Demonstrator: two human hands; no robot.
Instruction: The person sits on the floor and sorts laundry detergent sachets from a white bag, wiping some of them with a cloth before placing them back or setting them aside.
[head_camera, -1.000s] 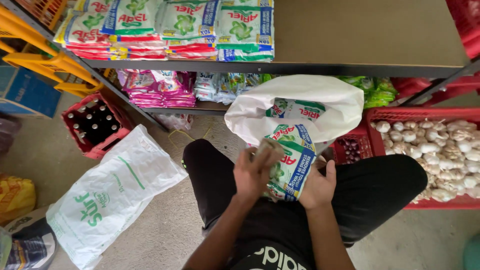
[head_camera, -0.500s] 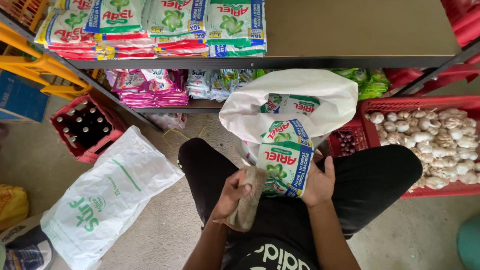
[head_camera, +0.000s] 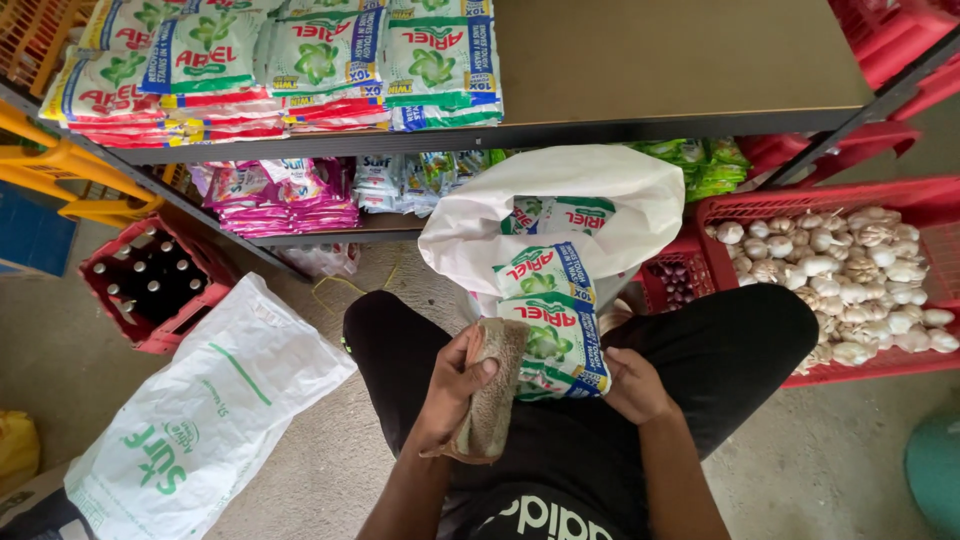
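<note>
Sitting on the floor by the big shelf (head_camera: 680, 70), I have a white sack (head_camera: 600, 200) in front of my knees. A strip of green soap packets (head_camera: 550, 320) hangs out of it onto my lap. My right hand (head_camera: 632, 385) pinches the strip. My left hand (head_camera: 455, 385) is curled around a brown cloth (head_camera: 495, 400).

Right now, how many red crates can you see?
2: a red crate of dark bottles left of the knees, and a red crate of garlic at right. More may be hidden.
</note>
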